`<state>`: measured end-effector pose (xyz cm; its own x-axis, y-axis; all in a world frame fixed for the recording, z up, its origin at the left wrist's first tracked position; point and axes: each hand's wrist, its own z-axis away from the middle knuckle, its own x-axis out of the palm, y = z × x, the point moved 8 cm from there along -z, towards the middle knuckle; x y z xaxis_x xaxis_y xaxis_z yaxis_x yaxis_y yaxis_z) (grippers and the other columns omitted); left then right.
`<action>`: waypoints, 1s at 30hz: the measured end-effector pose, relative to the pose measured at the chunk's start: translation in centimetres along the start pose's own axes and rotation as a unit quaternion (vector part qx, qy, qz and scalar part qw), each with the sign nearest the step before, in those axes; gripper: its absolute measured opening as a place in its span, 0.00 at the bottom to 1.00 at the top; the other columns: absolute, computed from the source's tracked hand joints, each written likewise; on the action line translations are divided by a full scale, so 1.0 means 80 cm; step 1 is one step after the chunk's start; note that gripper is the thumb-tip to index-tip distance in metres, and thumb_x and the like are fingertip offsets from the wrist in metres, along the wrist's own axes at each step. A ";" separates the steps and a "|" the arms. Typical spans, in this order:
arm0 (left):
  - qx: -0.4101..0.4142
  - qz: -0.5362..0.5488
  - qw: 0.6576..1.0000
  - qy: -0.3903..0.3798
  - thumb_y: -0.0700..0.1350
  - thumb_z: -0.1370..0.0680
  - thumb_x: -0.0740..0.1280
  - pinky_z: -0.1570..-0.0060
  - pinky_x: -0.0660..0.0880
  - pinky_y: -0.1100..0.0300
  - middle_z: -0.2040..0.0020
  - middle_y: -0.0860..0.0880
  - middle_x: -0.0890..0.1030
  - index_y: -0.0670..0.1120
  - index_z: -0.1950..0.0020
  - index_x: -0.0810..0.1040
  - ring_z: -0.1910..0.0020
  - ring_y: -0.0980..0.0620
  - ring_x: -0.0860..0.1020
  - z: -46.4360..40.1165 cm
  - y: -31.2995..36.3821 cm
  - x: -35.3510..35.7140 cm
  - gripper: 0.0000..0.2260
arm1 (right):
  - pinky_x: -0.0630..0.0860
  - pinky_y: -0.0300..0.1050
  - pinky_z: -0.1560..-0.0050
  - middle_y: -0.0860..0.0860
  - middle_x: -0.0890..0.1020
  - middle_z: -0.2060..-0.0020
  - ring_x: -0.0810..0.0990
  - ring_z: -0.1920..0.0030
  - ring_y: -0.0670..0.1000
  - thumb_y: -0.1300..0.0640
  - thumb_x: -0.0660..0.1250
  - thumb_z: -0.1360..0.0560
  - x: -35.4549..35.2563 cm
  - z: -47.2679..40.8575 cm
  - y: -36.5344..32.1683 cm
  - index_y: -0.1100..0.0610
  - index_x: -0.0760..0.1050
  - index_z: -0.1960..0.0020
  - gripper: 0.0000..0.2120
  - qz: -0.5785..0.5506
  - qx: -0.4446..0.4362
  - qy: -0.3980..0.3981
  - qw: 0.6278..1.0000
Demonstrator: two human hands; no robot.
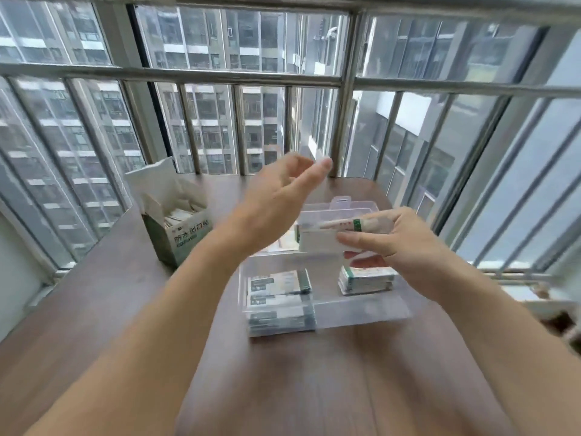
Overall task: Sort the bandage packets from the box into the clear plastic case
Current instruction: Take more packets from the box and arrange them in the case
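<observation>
Two hands over a dark wooden counter set against a barred window. The clear plastic case lies open at centre, lid standing up at the far side. Inside, stacks of bandage packets fill the left compartments, near and middle; another stack sits in a right compartment. The near-right compartment looks bare.

The cardboard box stands well apart to the left of the case, flaps open, loose packets still visible inside it.

Right hand: grip pinched on a small bundle of packets, thumb below, fingers on top, held above the far part of the case. The bundle is level, or nearly so, and not yet resting in any compartment.

Left hand: released, fingers loosely spread and blurred with motion, holding nothing, raised between the box and the case.

Step in hand, as judged: placing the held bundle into the case, with the free hand likely bound for the box. The task seems well along but unfinished, given packets left in the box.

Next move calls for lowering the bundle flat into a compartment with room, edges squared to the dividers so it does not ride up on a wall, then easing off the pinch. The free hand needs a clean reach into the box without knocking its flaps.
</observation>
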<state>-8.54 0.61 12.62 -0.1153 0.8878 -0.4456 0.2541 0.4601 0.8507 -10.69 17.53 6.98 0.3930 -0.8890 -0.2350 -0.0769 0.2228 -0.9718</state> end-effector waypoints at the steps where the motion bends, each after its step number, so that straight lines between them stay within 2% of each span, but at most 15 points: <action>1: -0.042 0.019 0.997 -0.067 0.65 0.20 0.56 0.37 0.75 0.51 0.46 0.52 0.82 0.50 0.42 0.79 0.44 0.55 0.80 -0.006 -0.012 0.018 0.22 | 0.83 0.51 0.53 0.61 0.86 0.57 0.84 0.60 0.53 0.62 0.76 0.29 0.003 0.008 0.002 0.61 0.86 0.49 0.09 -0.010 -0.023 0.001 1.000; 2: -0.072 0.028 0.990 -0.122 0.67 0.20 0.54 0.35 0.74 0.47 0.46 0.51 0.83 0.50 0.43 0.80 0.43 0.52 0.80 -0.006 -0.026 0.035 0.25 | 0.83 0.50 0.56 0.61 0.85 0.60 0.83 0.63 0.53 0.64 0.75 0.29 0.007 0.016 0.002 0.62 0.86 0.50 0.08 -0.027 -0.049 0.004 0.998; 4: -0.076 0.007 0.979 -0.189 0.71 0.23 0.53 0.34 0.72 0.44 0.45 0.53 0.85 0.52 0.43 0.83 0.42 0.51 0.81 0.008 -0.041 0.058 0.29 | 0.80 0.46 0.63 0.58 0.83 0.66 0.80 0.66 0.51 0.67 0.74 0.28 0.011 0.028 -0.002 0.64 0.85 0.51 0.07 -0.031 -0.118 0.013 0.992; 5: -0.073 0.011 0.975 -0.211 0.70 0.23 0.53 0.37 0.74 0.43 0.45 0.51 0.85 0.51 0.43 0.83 0.43 0.49 0.82 0.020 -0.045 0.065 0.30 | 0.78 0.46 0.65 0.59 0.82 0.67 0.78 0.67 0.51 0.68 0.74 0.28 0.013 0.031 -0.006 0.64 0.85 0.51 0.06 -0.017 -0.149 0.011 0.989; 7: -0.089 0.086 0.963 -0.238 0.66 0.20 0.54 0.48 0.80 0.45 0.48 0.42 0.85 0.43 0.44 0.82 0.50 0.43 0.83 0.040 -0.054 0.077 0.30 | 0.75 0.45 0.67 0.62 0.79 0.68 0.77 0.68 0.52 0.67 0.73 0.26 0.023 0.028 -0.013 0.65 0.84 0.51 0.05 0.008 -0.173 -0.026 0.985; 10: -0.088 0.138 0.954 -0.250 0.60 0.16 0.52 0.63 0.78 0.51 0.52 0.35 0.81 0.35 0.44 0.79 0.60 0.42 0.79 0.053 -0.057 0.079 0.30 | 0.74 0.43 0.69 0.63 0.81 0.67 0.78 0.69 0.54 0.66 0.73 0.26 0.034 0.006 -0.019 0.69 0.81 0.52 0.06 0.022 -0.122 -0.085 0.989; 13: -0.101 0.188 0.952 -0.222 0.59 0.16 0.52 0.70 0.77 0.56 0.55 0.40 0.82 0.39 0.44 0.80 0.62 0.45 0.78 0.051 -0.064 0.068 0.27 | 0.71 0.42 0.72 0.62 0.80 0.67 0.76 0.70 0.52 0.64 0.75 0.27 0.041 -0.017 -0.019 0.71 0.80 0.53 0.09 0.020 -0.071 -0.103 0.992; 16: -0.139 0.233 0.942 -0.197 0.61 0.18 0.53 0.75 0.77 0.58 0.52 0.41 0.84 0.44 0.44 0.80 0.62 0.45 0.81 0.051 -0.069 0.061 0.24 | 0.68 0.39 0.74 0.62 0.81 0.66 0.75 0.71 0.50 0.63 0.73 0.25 0.057 -0.026 -0.018 0.69 0.80 0.53 0.08 0.055 -0.027 -0.177 0.982; 19: -0.198 0.257 0.918 -0.230 0.65 0.20 0.53 0.77 0.77 0.59 0.48 0.37 0.84 0.45 0.36 0.77 0.64 0.44 0.81 0.056 -0.072 0.068 0.28 | 0.63 0.37 0.75 0.68 0.79 0.63 0.75 0.67 0.56 0.66 0.70 0.25 0.068 -0.027 -0.013 0.68 0.80 0.50 0.06 0.082 0.005 -0.221 0.972; 21: -0.207 0.255 0.913 -0.244 0.65 0.20 0.55 0.78 0.76 0.61 0.50 0.36 0.84 0.47 0.34 0.76 0.66 0.45 0.81 0.059 -0.071 0.070 0.27 | 0.60 0.39 0.75 0.71 0.79 0.62 0.74 0.65 0.58 0.68 0.68 0.26 0.076 -0.025 -0.011 0.65 0.80 0.51 0.04 0.089 0.006 -0.229 0.969; 23: -0.194 0.237 0.922 -0.236 0.62 0.18 0.57 0.79 0.73 0.63 0.56 0.39 0.84 0.45 0.35 0.76 0.69 0.47 0.79 0.058 -0.072 0.070 0.24 | 0.60 0.38 0.75 0.66 0.80 0.64 0.77 0.66 0.58 0.71 0.69 0.27 0.076 -0.026 -0.009 0.63 0.77 0.51 0.07 0.065 -0.003 -0.203 0.977; 26: -0.188 0.272 0.921 -0.204 0.56 0.17 0.58 0.81 0.68 0.64 0.64 0.42 0.79 0.39 0.42 0.77 0.73 0.50 0.73 0.053 -0.077 0.068 0.21 | 0.67 0.38 0.75 0.59 0.81 0.61 0.78 0.65 0.56 0.71 0.75 0.31 0.061 -0.034 -0.010 0.64 0.75 0.45 0.17 0.004 -0.022 -0.096 0.995; 30: -0.183 0.337 0.917 -0.109 0.53 0.16 0.58 0.82 0.65 0.66 0.66 0.45 0.76 0.42 0.47 0.80 0.74 0.53 0.70 0.042 -0.080 0.060 0.17 | 0.77 0.41 0.66 0.54 0.83 0.51 0.82 0.63 0.50 0.59 0.81 0.35 0.037 -0.030 -0.014 0.56 0.75 0.40 0.27 -0.039 -0.064 0.056 0.996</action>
<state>-7.50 1.87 4.09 0.1546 0.9667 0.2039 -0.1462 -0.1817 0.9724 -11.62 13.74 7.32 0.2985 -0.9420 -0.1533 -0.1690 0.1059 -0.9799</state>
